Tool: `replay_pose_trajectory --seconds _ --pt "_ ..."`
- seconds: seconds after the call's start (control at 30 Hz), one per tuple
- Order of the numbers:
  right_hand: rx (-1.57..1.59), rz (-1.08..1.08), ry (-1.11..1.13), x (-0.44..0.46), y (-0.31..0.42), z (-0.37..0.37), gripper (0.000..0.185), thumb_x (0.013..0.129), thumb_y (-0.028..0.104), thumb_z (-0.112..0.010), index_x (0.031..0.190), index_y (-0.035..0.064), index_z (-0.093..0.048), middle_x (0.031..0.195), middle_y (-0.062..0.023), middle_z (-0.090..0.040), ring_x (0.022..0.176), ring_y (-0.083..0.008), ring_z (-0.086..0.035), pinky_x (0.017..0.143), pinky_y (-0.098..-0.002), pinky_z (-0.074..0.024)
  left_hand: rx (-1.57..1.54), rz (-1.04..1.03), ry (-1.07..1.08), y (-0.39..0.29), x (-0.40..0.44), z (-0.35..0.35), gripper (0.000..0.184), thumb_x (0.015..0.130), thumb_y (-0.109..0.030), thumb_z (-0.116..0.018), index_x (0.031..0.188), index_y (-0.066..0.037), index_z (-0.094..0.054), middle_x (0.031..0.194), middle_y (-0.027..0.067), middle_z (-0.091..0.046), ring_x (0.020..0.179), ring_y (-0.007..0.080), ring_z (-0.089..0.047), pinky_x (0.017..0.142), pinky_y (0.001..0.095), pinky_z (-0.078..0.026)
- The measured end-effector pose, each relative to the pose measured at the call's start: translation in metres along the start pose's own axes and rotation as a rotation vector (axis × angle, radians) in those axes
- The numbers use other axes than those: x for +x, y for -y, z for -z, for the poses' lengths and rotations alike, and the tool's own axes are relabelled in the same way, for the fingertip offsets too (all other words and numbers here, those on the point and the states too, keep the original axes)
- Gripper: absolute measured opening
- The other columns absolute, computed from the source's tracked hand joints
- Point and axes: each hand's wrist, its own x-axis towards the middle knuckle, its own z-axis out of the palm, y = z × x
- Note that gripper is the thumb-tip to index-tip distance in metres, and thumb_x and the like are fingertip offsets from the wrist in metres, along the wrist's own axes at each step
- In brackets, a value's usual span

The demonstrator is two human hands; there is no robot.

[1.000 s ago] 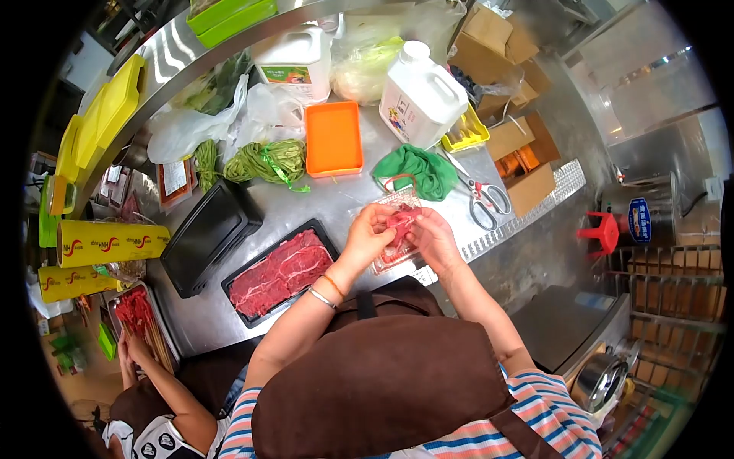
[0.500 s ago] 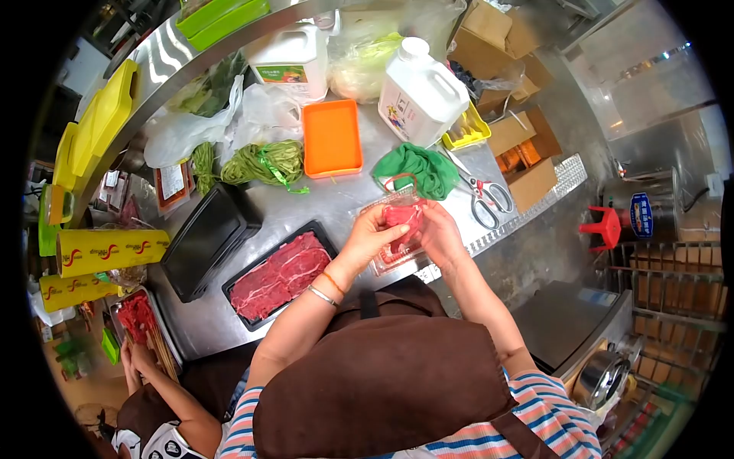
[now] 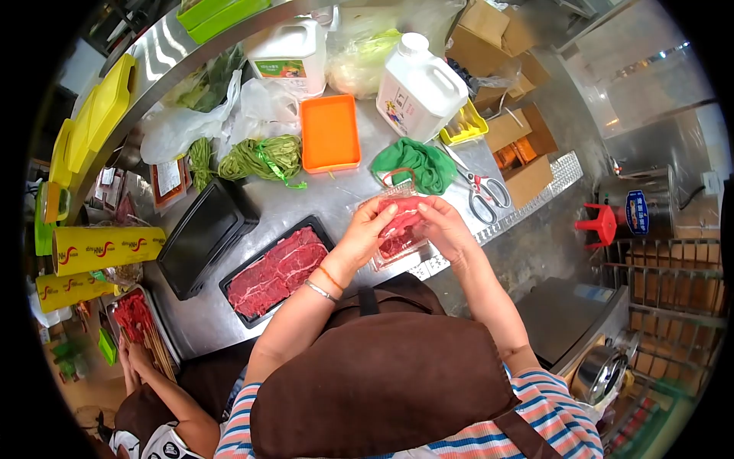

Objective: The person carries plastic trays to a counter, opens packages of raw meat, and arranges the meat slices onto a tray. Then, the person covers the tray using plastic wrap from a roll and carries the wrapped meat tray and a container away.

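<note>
A thin slice of red meat [image 3: 401, 213] is stretched between my two hands. My left hand [image 3: 369, 226] pinches one end of it, and my right hand [image 3: 443, 227] grips the other. Just under the slice lies a clear plastic package [image 3: 388, 256] with more red meat in it, partly covered by my hands. To the left, a black tray [image 3: 227, 287] holds slices of marbled red meat [image 3: 277, 273] laid flat side by side. Above my hands sits a bunched green cloth [image 3: 417, 166].
Scissors [image 3: 488, 195] lie right of the cloth. An orange tray [image 3: 330, 134], white jugs [image 3: 422, 90] and bundled green vegetables [image 3: 261, 158] stand behind. Stacked black trays [image 3: 200, 245] and yellow film rolls [image 3: 108, 250] are left. A co-worker's hands [image 3: 134, 359] are beside skewered meat [image 3: 138, 315].
The meat slice has been pulled wider and flatter between my hands, and more of the package's meat shows beneath it. The view has shifted slightly.
</note>
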Motion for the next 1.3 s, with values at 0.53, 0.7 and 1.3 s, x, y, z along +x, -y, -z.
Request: replay_pose_trajectory --seconds 0.53,0.7,1.3 --pt "-0.131 0.264 -0.037 -0.013 -0.020 -0.011 0.030 0.086 0.008 -0.060 0.115 0.0067 -0.053 0.104 -0.0091 -0.060 0.089 -0.0173 -0.060 0.075 -0.0288 -0.0501 0.135 -0.260 -0.196 0.017 -0.022 0.015 0.020 0.092 -0.009 -0.053 0.112 -0.010 -0.055 0.089 -0.0014 -0.059 0.070 0.0046 -0.050 0.061 0.0173 -0.042" --pt "-0.304 0.257 -0.114 -0.018 -0.018 -0.043 0.025 0.084 0.001 -0.063 0.109 0.0005 -0.061 0.090 -0.0018 -0.060 0.081 -0.0085 -0.055 0.076 -0.0216 -0.0448 0.159 -0.255 -0.211 0.008 -0.053 0.017 0.019 0.088 -0.005 -0.055 0.105 -0.005 -0.064 0.093 -0.0027 -0.060 0.079 0.0050 -0.053 0.069 0.0188 -0.045" --pt "-1.119 0.455 0.645 0.013 -0.117 -0.211 0.042 0.071 0.005 -0.071 0.111 0.0017 -0.061 0.110 -0.0153 -0.058 0.104 -0.0275 -0.056 0.089 -0.0321 -0.0435 0.781 -0.401 -0.790 -0.039 -0.256 0.125 0.046 0.073 0.002 -0.069 0.117 -0.008 -0.061 0.118 0.0072 -0.054 0.079 0.0058 -0.052 0.062 0.0178 -0.044"
